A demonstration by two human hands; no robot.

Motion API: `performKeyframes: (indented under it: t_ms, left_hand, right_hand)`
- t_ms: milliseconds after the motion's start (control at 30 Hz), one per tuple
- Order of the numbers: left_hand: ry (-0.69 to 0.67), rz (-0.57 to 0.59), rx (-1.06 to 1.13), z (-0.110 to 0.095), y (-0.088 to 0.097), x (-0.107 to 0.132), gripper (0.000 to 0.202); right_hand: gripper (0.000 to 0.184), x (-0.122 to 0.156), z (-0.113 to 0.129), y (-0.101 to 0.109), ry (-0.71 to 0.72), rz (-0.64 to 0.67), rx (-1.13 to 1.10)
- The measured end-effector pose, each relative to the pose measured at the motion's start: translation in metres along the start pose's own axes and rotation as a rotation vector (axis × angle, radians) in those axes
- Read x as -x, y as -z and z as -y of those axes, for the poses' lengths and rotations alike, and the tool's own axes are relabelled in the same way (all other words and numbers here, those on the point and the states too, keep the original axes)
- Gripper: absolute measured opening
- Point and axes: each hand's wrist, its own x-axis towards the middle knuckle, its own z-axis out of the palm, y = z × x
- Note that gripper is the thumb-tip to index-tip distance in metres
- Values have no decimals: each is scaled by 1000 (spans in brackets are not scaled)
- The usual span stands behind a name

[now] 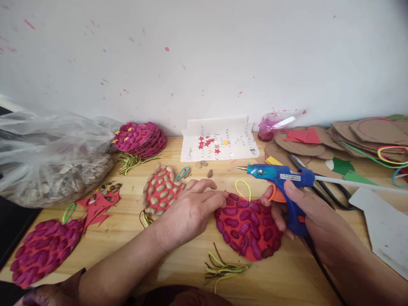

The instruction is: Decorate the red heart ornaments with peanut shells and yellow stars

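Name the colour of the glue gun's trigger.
Orange trigger on the blue glue gun; head view.

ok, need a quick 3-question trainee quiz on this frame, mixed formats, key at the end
1. True or false: the right hand grips the glue gun.
2. What does the left hand touch? A) plastic bag B) red piece with purple shells C) scissors
3. Fill in: the glue gun's nozzle points to the person's ____.
Key: 1 true; 2 B; 3 left.
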Motion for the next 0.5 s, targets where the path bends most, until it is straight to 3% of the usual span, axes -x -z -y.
performKeyframes:
  t_ms: [133, 300, 400, 500]
  left_hand:
    - [0, -21, 43, -1, 5, -2, 29]
    - [115, -181, -42, 13, 23, -13, 22]
    - [206, -148, -84, 32, 38, -28, 11]
    - [340, -52, -70, 55, 48, -50, 17]
  right_hand:
    - [51, 0, -1, 1, 14, -31, -13]
    - [51, 0, -5, 2, 26, -73, -20]
    - [53, -2, -6, 3, 20, -54, -20]
    - [54, -1, -2, 1, 8, -46, -30]
